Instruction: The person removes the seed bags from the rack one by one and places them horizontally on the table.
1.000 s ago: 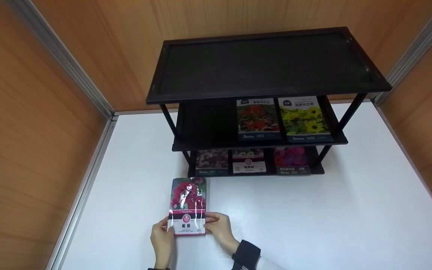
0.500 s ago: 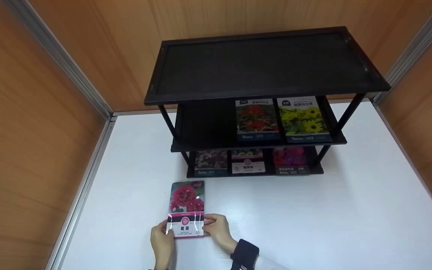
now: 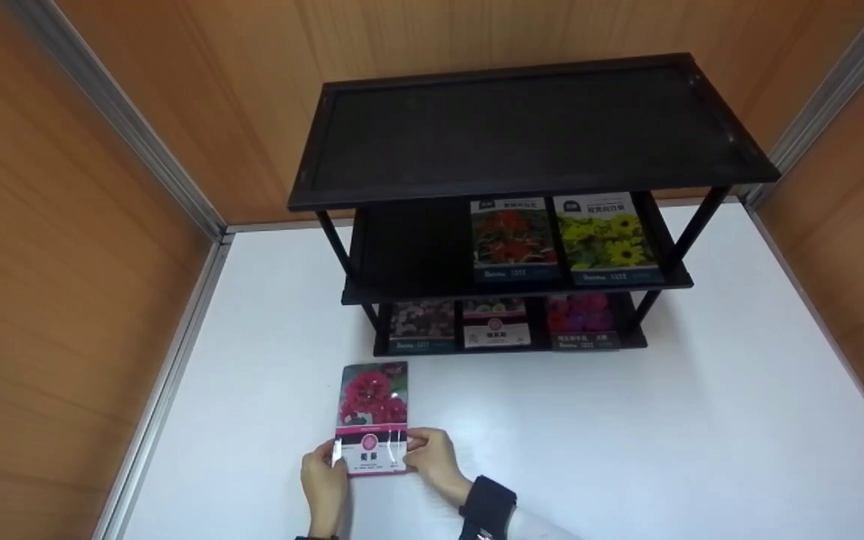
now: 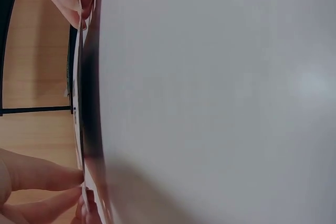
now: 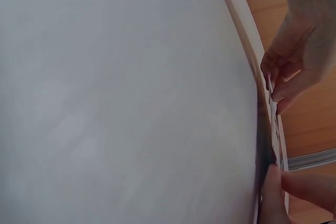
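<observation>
- Left hand [image 3: 324, 484] pinches the near left corner area of the pink-flower packet [image 3: 371, 409]; thumb on the printed face, fingers tucked behind; gap between them is about the packet's own thickness
- Right hand [image 3: 436, 459] pinches the opposite edge, slightly higher up; same thin gap, thumb and finger on either side of it
- Packet sits between the two hands, printed face up, long side running away from the grip; the picture half extends past the fingertips
- Looks: flat, glossy, rectangular; deep pink ruffled blooms over green on the far half; pink line, black band and round pink emblem below that; white panel with bold dark characters between the hands; pink strip along the near edge; white glare spots on the film
- Near edge looks just off the white tabletop [image 3: 589, 435] in the wrist views; can't tell if the far edge touches
- Black rack [image 3: 537, 131] stands beyond the grip, mostly to its right; packet's far end is near the rack's front left corner
- Rack's middle tier, beyond and right of the grip: red-flower packet [image 3: 514, 236], yellow-flower packet [image 3: 612, 240]
- Dark cuff [image 3: 488, 504] just behind the right hand
</observation>
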The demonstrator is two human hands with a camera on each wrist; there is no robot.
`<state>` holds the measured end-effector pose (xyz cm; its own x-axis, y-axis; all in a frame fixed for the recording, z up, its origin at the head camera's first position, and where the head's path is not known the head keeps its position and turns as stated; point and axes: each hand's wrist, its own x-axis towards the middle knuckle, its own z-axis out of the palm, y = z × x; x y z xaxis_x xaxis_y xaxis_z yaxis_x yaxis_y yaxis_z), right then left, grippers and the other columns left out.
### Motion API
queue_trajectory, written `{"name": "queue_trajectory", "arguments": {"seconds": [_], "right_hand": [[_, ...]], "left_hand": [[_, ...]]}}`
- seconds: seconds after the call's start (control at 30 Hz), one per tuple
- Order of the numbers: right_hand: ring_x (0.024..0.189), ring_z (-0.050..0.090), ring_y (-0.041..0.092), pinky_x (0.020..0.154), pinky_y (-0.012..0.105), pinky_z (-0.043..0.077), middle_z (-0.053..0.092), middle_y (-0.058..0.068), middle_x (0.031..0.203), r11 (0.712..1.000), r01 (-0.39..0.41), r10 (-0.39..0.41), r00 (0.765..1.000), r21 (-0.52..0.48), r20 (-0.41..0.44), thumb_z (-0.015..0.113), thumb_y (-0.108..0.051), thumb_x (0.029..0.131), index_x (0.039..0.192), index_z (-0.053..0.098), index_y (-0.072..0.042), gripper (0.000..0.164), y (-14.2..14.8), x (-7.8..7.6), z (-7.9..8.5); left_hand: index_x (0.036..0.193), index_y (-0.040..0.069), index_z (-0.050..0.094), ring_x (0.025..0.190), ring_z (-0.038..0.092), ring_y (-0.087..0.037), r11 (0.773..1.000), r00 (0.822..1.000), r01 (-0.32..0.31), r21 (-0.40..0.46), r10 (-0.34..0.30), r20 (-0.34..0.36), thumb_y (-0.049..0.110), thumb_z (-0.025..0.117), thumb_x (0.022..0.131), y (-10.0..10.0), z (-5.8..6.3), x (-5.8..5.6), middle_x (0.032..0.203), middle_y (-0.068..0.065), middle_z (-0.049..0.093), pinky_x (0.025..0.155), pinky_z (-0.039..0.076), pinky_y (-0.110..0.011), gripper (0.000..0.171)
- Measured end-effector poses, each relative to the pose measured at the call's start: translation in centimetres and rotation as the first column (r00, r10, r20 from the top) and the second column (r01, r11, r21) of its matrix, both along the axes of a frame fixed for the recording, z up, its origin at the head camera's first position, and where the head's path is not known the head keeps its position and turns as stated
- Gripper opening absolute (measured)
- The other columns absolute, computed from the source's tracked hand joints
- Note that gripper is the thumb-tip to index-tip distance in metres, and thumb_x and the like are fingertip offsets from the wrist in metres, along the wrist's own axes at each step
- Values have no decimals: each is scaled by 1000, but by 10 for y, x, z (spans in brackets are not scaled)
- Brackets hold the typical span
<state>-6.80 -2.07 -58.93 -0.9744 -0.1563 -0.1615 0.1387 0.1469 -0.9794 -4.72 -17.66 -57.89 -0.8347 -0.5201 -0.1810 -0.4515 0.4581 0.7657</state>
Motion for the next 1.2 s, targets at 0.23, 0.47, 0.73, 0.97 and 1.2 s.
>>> {"name": "queue_trajectory", "arguments": {"seconds": [0.23,0.47,0.73,0.97,1.2], "right_hand": [[56,48,6,49,17,42,59,17,69,999,-12,12,1000,33,-6,53,16,55,97,57,18,42,0,-1,0],[59,50,8,51,18,43,59,17,70,999,-34,33,999,19,17,52,15,55,99,56,19,45,1,-2,5],[68,53,15,57,23,47,58,15,75,996,-77,75,995,32,67,55,12,56,99,56,19,44,3,-4,10],[75,56,24,64,28,50,58,24,81,989,-149,150,987,-21,55,54,12,62,96,56,19,34,14,-3,32],[77,58,26,66,23,47,60,21,85,981,-191,194,977,38,-84,55,9,72,95,61,11,24,27,-13,28]], "left_hand": [[108,-22,47,104,44,-49,1000,1000,10,7,-10,-19,-11,48,75,0,1,0,103,-35,47,86,37,-52,35],[110,-22,46,105,42,-50,1000,1000,4,13,-4,-25,-11,46,76,2,2,0,105,-36,44,87,37,-52,35],[111,-21,46,101,43,-49,999,1000,5,-36,-5,-7,-9,49,77,4,3,-2,103,-35,44,83,39,-51,36],[111,-18,48,94,39,-41,995,998,12,-95,-18,-58,-3,55,77,8,2,-3,98,-30,44,76,34,-47,39],[113,-17,47,97,40,-40,988,990,81,-129,-95,-102,0,58,78,17,7,-8,102,-28,43,79,35,-47,41]]}}
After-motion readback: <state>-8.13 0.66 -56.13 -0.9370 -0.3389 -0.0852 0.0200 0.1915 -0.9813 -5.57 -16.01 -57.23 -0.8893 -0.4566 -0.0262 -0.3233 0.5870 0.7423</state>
